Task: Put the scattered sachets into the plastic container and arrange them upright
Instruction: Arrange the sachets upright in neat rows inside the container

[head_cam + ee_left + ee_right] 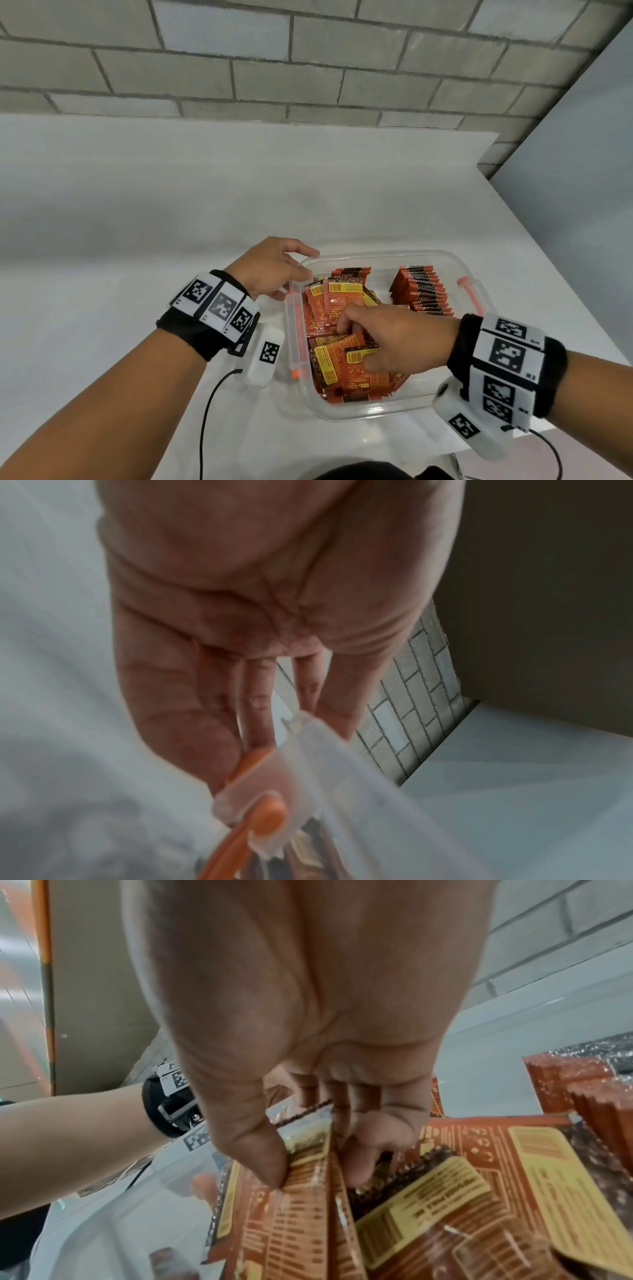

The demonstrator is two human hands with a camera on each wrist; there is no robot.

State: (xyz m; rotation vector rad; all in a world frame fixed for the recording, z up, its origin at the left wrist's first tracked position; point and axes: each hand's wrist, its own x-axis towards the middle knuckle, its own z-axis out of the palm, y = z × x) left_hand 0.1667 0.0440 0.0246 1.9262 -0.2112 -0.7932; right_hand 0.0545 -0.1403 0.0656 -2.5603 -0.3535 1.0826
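Orange sachets point(346, 356) are all inside the clear plastic container point(370, 413) on the white bench point(137, 205), but most lie in a loose heap at the near-left side; only one neat row point(423, 289) stands upright at the far right. Right hand point(383, 337) is dug into the heap, thumb and fingers point(255, 1153) pinching a few sachets. Left hand point(274, 267) has its fingers hooked on the tub's far-left corner, steadying it. My worry: those slick packets could fan out of the pinch, or bumping the standing row could topple it like dominoes.
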